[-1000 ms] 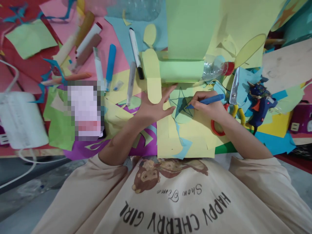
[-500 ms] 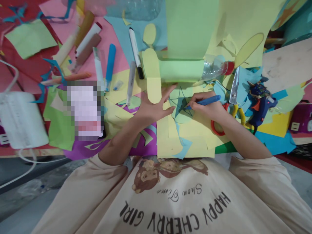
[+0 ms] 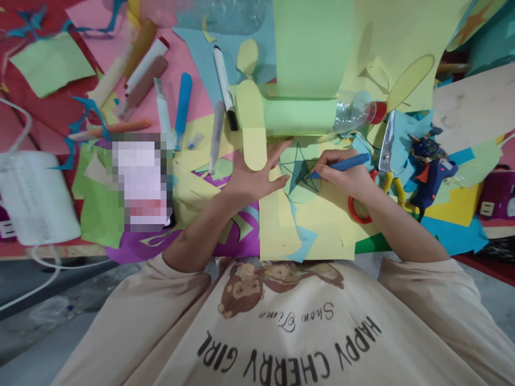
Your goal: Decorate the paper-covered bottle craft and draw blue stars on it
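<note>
right hand (image 3: 338, 172) pinches blue marker (image 3: 346, 163) between thumb and fingers, pen-style. key relation: star drawing (image 3: 300, 174) sits just left of that pinch, between the two hands, on pale green paper piece (image 3: 303, 195). marker's long axis runs nearly sideways, slanting from its tip at the star's lower right out and away over the hand. tip looks down at the star; actual contact too small to confirm. star interior partly shaded dark blue.

left hand (image 3: 251, 179) grips nothing: fingers spread, palm down, thumb and forefinger pointing at the piece's left edge. both hands flank the star closely; right is nearer through the marker. rounded yellow strip (image 3: 255, 150) overlaps left fingers, can't tell if resting on them. yellow sheet (image 3: 322, 230) lies under the piece. scissors (image 3: 385, 155) just beyond right hand, glue gun (image 3: 432, 182) farther right.
</note>
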Available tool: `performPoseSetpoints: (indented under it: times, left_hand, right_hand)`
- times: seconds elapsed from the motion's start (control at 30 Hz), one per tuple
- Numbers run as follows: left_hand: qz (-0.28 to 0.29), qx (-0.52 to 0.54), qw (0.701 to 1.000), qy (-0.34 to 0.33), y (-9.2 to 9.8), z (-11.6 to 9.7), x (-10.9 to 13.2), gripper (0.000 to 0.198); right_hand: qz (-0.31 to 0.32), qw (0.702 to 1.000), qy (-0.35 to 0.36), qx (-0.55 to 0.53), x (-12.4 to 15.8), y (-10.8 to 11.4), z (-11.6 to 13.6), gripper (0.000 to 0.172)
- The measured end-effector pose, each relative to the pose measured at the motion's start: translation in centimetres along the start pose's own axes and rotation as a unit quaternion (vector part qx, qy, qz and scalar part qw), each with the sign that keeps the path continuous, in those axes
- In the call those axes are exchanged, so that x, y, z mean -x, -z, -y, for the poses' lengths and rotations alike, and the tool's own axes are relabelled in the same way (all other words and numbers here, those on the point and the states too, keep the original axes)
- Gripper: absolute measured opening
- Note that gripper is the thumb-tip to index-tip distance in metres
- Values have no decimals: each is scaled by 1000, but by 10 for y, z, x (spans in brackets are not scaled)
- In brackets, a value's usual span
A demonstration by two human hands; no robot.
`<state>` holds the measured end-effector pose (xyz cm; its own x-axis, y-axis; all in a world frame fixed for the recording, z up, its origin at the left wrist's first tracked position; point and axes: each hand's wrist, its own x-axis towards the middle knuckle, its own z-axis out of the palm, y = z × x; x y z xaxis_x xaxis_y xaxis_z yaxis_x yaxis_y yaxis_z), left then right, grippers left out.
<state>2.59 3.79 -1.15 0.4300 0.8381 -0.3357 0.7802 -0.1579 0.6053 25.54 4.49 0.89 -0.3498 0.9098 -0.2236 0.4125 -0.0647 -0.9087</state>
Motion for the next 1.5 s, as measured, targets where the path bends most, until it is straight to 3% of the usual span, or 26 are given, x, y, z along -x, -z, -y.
performPoseSetpoints:
  times: [0.5,0.97,1.5]
  left_hand:
    - [10,1,1000,7,0,1,1,74]
    - [25,1,999,25,6,-5,2,73]
    - [22,11,999,22,4,-5,2,72]
  right_hand:
    - [-4,1000,1,26,0,-3,-1,17]
    - [45,999,-5,19,3,0,2,15]
    - [18,1000,-6,16,3,-1,0,14]
